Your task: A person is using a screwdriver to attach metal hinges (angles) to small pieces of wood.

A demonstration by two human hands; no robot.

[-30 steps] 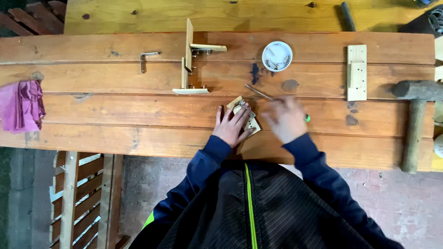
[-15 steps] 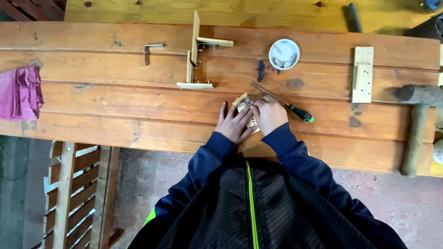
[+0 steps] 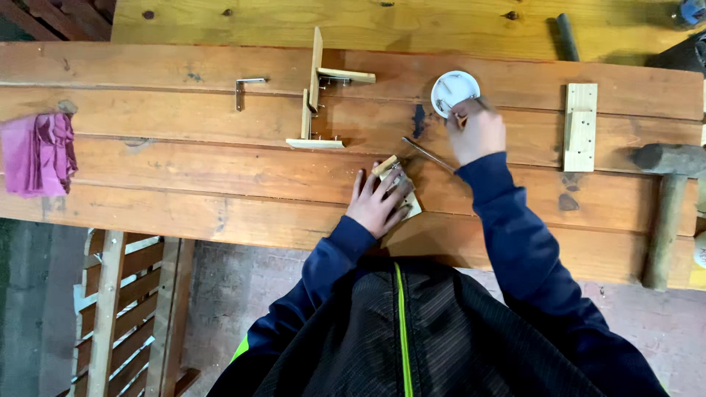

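A small wooden block [image 3: 397, 192] is being pressed flat onto the bench [image 3: 184, 184] by the left hand [image 3: 376, 202], fingers spread over it; the grip is a flat hold-down, not a closed grasp. The block is lying near the front edge of the bench, at the 6 o'clock side of the scene.

The right hand [image 3: 476, 131] is being held at the 1 o'clock position from the block, its fingertips pinched narrowly at the rim of a small white dish [image 3: 452, 90]. Whether anything is being held between the fingertips cannot be told. A thin metal rod [image 3: 426, 153] is lying between the two hands, just at the 7 o'clock side of the right hand.

At 11 o'clock from the block, a wooden assembly [image 3: 318, 95] of thin slats is standing. A metal bracket [image 3: 246, 90] is lying at its 9 o'clock side. A pink cloth [image 3: 38, 153] is resting at the far 9 o'clock end. A drilled wooden piece [image 3: 580, 126] and a mallet [image 3: 665, 195] are lying toward 3 o'clock.
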